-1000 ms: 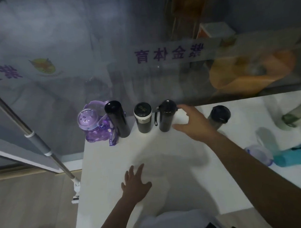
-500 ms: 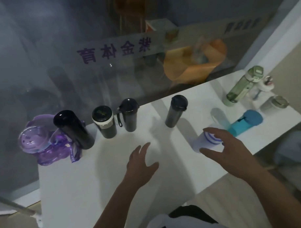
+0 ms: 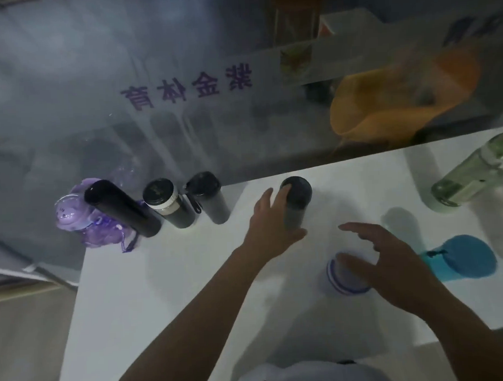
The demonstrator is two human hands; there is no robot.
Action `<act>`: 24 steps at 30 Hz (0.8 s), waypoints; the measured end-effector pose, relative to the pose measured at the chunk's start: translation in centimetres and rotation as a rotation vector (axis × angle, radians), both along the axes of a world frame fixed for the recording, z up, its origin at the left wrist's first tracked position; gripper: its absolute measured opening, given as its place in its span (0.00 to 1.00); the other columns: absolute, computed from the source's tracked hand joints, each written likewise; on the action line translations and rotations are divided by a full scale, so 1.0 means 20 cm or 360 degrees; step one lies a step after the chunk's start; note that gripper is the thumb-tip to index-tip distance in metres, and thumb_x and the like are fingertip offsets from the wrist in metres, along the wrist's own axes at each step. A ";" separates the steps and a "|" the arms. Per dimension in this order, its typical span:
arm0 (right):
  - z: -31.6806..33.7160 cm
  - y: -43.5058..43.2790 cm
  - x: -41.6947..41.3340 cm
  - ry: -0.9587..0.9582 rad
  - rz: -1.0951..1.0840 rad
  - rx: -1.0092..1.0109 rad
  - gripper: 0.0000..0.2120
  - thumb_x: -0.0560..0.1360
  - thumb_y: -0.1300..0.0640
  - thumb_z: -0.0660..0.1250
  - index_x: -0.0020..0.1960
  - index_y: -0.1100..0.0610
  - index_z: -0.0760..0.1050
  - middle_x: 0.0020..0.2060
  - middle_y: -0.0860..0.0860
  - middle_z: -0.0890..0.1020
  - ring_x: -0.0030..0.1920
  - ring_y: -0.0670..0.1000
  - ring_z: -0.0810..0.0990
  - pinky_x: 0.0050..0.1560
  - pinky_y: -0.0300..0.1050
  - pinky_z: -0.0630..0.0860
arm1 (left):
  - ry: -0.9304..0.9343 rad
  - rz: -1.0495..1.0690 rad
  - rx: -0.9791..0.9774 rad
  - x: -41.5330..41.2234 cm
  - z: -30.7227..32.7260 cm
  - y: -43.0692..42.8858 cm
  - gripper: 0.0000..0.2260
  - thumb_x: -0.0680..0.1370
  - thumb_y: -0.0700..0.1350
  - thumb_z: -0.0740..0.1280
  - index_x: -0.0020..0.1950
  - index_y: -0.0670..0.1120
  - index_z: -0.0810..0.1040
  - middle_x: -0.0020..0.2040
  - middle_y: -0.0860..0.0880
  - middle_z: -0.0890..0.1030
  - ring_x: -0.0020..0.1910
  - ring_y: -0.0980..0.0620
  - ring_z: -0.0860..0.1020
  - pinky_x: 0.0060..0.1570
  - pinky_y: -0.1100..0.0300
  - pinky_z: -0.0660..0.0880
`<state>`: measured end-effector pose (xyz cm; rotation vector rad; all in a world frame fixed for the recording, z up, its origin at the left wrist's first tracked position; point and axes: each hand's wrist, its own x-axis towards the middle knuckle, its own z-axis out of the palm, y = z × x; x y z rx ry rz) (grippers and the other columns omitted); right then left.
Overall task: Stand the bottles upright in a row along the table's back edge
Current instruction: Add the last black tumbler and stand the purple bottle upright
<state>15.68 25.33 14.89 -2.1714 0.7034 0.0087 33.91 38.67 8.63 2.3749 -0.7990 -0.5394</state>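
as i read it, left hand [image 3: 270,222]: fingers and thumb wrapped round grey bottle [image 3: 297,201]
right hand [image 3: 390,266]: fingers spread apart over striped white bottle [image 3: 340,284], contact unclear

Smooth, glossy, translucent
Table [image 3: 162,279] was smooth, matt white; black flask [image 3: 122,209] glossy; green bottle [image 3: 469,180] and purple bottle [image 3: 68,213] translucent plastic.
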 end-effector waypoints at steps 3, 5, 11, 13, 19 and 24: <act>-0.06 -0.14 0.03 0.0034 0.0121 0.0031 0.22 0.71 0.44 0.70 0.64 0.41 0.70 0.54 0.36 0.70 0.55 0.42 0.70 0.55 0.40 0.66 | -0.0074 0.0010 0.0130 0.02 0.00 -0.23 0.45 0.68 0.55 0.77 0.77 0.58 0.52 0.79 0.48 0.52 0.75 0.41 0.57 0.70 0.41 0.65; -0.09 -0.22 0.04 0.0027 0.0204 0.0067 0.22 0.71 0.43 0.70 0.64 0.41 0.71 0.57 0.37 0.72 0.58 0.43 0.72 0.58 0.42 0.68 | -0.0067 0.0057 0.0167 0.03 0.00 -0.31 0.41 0.69 0.52 0.76 0.76 0.57 0.56 0.77 0.49 0.54 0.74 0.42 0.59 0.68 0.42 0.68; -0.17 -0.35 0.04 -0.0005 0.0377 0.0209 0.22 0.72 0.43 0.70 0.64 0.39 0.70 0.59 0.36 0.72 0.59 0.43 0.72 0.57 0.41 0.69 | -0.0216 0.0136 0.0210 0.13 0.04 -0.31 0.30 0.71 0.42 0.73 0.71 0.54 0.67 0.71 0.48 0.66 0.66 0.43 0.70 0.63 0.46 0.73; -0.18 -0.37 0.03 -0.0018 0.0388 0.0253 0.22 0.72 0.43 0.70 0.64 0.39 0.70 0.59 0.37 0.72 0.59 0.43 0.73 0.58 0.43 0.71 | -0.0224 0.0162 0.0214 0.18 0.06 -0.29 0.29 0.71 0.41 0.71 0.70 0.52 0.68 0.70 0.45 0.67 0.64 0.41 0.71 0.62 0.47 0.74; -0.21 -0.42 -0.01 -0.0053 0.0414 0.0277 0.22 0.71 0.43 0.69 0.64 0.39 0.70 0.62 0.37 0.73 0.60 0.42 0.73 0.60 0.45 0.72 | -0.0199 0.0252 0.0250 0.36 0.11 -0.28 0.28 0.71 0.40 0.71 0.71 0.49 0.70 0.69 0.42 0.68 0.63 0.38 0.72 0.65 0.47 0.71; -0.23 -0.44 -0.03 -0.0056 0.0394 0.0317 0.21 0.71 0.44 0.70 0.62 0.39 0.70 0.59 0.37 0.74 0.59 0.42 0.74 0.60 0.45 0.73 | -0.0195 0.0194 0.0327 0.45 0.17 -0.27 0.30 0.71 0.37 0.72 0.71 0.48 0.69 0.70 0.43 0.67 0.66 0.40 0.70 0.65 0.53 0.67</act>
